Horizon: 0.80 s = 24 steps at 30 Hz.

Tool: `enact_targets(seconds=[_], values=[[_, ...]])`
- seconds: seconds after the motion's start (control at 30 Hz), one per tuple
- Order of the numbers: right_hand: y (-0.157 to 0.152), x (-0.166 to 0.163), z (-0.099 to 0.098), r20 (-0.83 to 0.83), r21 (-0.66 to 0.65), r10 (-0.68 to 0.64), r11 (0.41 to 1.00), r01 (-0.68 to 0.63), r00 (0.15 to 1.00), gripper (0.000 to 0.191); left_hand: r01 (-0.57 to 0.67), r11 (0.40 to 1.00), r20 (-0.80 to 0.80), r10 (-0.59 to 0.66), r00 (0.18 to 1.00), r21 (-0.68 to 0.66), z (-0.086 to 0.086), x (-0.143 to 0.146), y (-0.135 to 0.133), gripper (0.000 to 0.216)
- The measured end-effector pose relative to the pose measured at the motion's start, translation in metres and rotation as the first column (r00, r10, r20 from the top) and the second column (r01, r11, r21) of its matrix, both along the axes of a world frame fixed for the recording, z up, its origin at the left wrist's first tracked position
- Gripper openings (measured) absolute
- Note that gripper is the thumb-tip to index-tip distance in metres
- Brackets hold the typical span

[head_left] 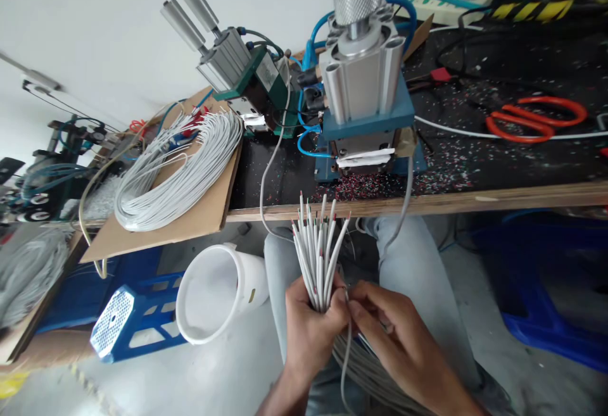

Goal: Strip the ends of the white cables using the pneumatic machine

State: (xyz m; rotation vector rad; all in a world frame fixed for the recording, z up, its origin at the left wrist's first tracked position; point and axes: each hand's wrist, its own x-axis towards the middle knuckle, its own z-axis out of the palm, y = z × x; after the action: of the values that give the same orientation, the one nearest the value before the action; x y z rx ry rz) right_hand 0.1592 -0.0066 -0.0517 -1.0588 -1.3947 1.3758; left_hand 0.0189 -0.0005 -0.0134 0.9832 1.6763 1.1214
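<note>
My left hand (311, 327) is closed round a bundle of white cables (317, 245), whose stripped ends fan upward toward the bench edge. My right hand (392, 337) sits just right of it, fingers pinched on a single white cable (348, 346) that loops down over my lap. More cable lies coiled under my hands across my knees. Straight ahead on the bench stands a pneumatic stripping machine (363, 96) with a blue base.
A second green machine (247, 83) stands to the left, beside a coil of white cables (180, 172) on cardboard. Orange scissors (536, 118) lie at the right on the black bench. A white bucket (216, 292) and blue stool (128, 324) sit on the floor at the left.
</note>
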Motion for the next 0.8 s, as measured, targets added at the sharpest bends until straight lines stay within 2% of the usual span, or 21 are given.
enact_targets(seconds=[0.13, 0.2, 0.27, 0.37, 0.53, 0.67, 0.8], values=[[-0.003, -0.005, -0.003, 0.093, 0.182, -0.128, 0.977, 0.11, 0.987, 0.01, 0.084, 0.996, -0.098, -0.081, 0.992, 0.023, 0.01, 0.005, 0.008, 0.006], [-0.004, -0.003, -0.004, 0.113, 0.231, -0.162, 0.964, 0.133, 0.98, 0.012, 0.146, 0.989, -0.126, -0.144, 0.982, 0.009, 0.013, 0.006, 0.012, 0.005], [-0.004, 0.004, -0.003, 0.115, 0.215, -0.13, 0.971, 0.103, 0.985, 0.017, 0.22, 0.975, -0.131, -0.221, 0.967, -0.022, 0.014, 0.006, 0.016, 0.006], [0.001, 0.019, 0.005, 0.147, 0.155, -0.007, 0.988, -0.016, 0.989, 0.022, 0.322, 0.944, -0.114, -0.328, 0.938, -0.07, 0.015, 0.005, 0.022, 0.012], [0.007, 0.042, 0.018, 0.344, 0.139, 0.102, 0.978, -0.158, 0.933, 0.026, 0.488, 0.868, -0.042, -0.493, 0.869, -0.09, 0.02, 0.005, 0.032, 0.016], [0.006, 0.048, 0.023, 0.437, 0.122, 0.092, 0.98, -0.16, 0.895, 0.031, 0.561, 0.826, 0.017, -0.561, 0.827, -0.054, 0.021, 0.005, 0.038, 0.015], [0.002, 0.043, 0.021, 0.414, 0.176, -0.001, 0.981, -0.079, 0.91, 0.028, 0.552, 0.834, 0.054, -0.551, 0.833, -0.003, 0.016, 0.004, 0.037, 0.016]])
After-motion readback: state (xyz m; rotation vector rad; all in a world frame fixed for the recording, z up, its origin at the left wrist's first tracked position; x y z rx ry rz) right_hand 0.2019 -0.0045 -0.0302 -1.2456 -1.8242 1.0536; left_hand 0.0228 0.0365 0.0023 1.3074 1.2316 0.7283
